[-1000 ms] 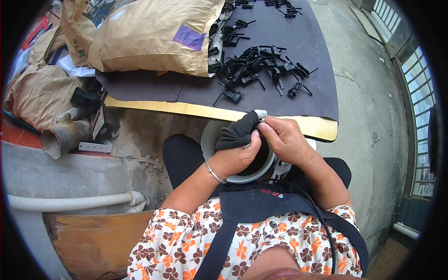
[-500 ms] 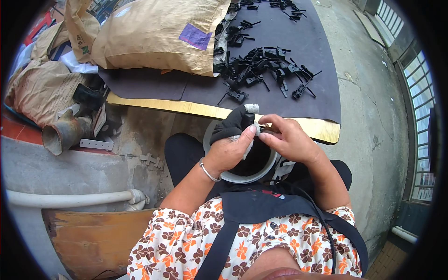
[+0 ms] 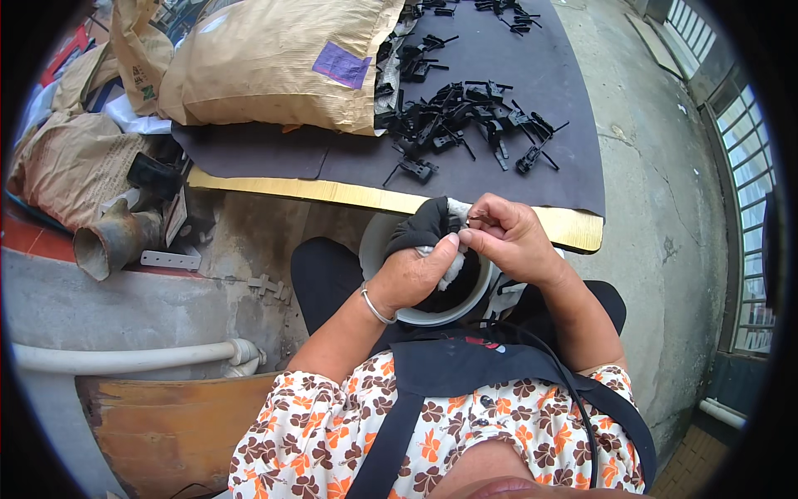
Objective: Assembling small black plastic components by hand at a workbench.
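My left hand [image 3: 411,274] is over the bucket, its thumb bare and its other fingers covered by a black and whitish cloth or glove [image 3: 418,226]. Between its thumb and the covered fingers sits a small black part [image 3: 455,224], mostly hidden. My right hand [image 3: 511,241] meets it from the right, thumb and forefinger pinched together at that part; what lies in the pinch is too small to make out. Below both hands stands a white bucket [image 3: 486,298] with a dark inside, between my knees.
A table with a dark cover [image 3: 540,91] and a yellow edge [image 3: 332,190] lies ahead. Several black plastic clip-like parts [image 3: 453,121] are heaped there beside a large paper sack [image 3: 274,66]. At left are another sack [image 3: 75,166], a rusty pipe piece [image 3: 112,241] and a white pipe [image 3: 125,356].
The covered fingers of my left hand have tilted and curled in toward the right hand. My right fingertips have risen slightly and stay pinched at the left thumb.
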A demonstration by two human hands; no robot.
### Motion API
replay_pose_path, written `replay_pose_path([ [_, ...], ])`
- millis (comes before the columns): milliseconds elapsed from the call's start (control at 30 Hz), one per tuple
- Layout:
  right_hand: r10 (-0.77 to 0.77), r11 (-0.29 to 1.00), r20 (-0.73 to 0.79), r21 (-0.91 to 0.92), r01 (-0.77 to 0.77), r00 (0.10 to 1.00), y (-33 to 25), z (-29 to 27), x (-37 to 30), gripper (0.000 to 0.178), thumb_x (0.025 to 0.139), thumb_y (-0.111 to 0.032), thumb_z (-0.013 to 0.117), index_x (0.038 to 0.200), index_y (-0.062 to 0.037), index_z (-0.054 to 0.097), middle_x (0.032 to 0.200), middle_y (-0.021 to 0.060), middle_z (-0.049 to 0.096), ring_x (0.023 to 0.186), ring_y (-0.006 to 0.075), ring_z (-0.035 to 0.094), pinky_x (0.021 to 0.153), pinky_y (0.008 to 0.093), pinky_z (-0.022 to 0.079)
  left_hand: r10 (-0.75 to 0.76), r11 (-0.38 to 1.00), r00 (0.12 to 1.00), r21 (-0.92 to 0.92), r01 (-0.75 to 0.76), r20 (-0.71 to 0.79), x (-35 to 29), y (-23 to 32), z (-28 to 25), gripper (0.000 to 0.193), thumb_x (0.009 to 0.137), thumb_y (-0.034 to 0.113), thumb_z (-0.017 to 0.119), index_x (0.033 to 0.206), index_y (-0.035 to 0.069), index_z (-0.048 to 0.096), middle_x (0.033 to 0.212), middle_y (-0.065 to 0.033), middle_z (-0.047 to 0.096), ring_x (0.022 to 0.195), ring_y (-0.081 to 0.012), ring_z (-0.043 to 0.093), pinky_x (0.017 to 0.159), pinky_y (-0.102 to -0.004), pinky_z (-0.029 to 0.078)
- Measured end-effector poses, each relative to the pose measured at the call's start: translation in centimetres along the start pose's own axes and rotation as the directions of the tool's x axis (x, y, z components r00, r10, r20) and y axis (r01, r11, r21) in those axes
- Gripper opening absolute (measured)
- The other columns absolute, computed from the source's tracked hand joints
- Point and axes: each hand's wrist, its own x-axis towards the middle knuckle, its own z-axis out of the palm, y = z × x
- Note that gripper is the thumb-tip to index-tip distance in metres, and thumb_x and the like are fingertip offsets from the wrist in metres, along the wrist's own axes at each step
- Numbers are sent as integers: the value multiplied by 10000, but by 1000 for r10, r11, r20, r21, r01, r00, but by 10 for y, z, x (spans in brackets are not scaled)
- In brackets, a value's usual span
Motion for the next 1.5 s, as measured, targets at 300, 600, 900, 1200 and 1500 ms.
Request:
replay_pose_path([
  [300,-132,938,72,-313,148,989,-2,5,4,230,912,-150,526,754,16,515,617,136,493,521,243,439,524,330,395,195,961,979,208,-181,-50,4,-12,2,199,877,35,485,1069,-5,518,815,-17,571,672,-58,480,619,-211,420],
  [600,-264,905,-32,-354,236,964,13,43,20,240,894,-154,541,716,2,502,624,187,521,572,364,520,534,385,419,84,932,986,363,-28,-141,-11,-23,-13,120,879,109,473,887,0,522,797,-133,572,714,-275,551,633,-353,434],
  [900,-397,660,-119,-727,192,910,12,30,60,210,811,-219,662,870,-41,568,712,126,610,622,293,608,539,359,470,87,798,995,602,-36,-55,-20,-5,-38,337,850,203,597,1125,10,576,1008,-187,626,913,-341,591,826,-364,458],
  [1200,-212,800,78,-559,219,974,5,10,52,279,750,-102,682,1005,-48,583,700,94,591,552,255,558,509,325,449,-261,955,900,-230,188,-348,-21,-5,-64,256,941,205,499,1082,25,614,846,-37,653,603,-58,538,510,-186,417],
  [1500,-422,767,226,-427,479,878,-12,13,32,364,693,-1,685,1041,-51,590,731,72,583,545,197,520,491,302,417,-295,755,949,-582,301,109,-6,-14,-47,297,906,134,572,1177,11,558,861,-49,650,710,-91,590,587,-218,466],
])
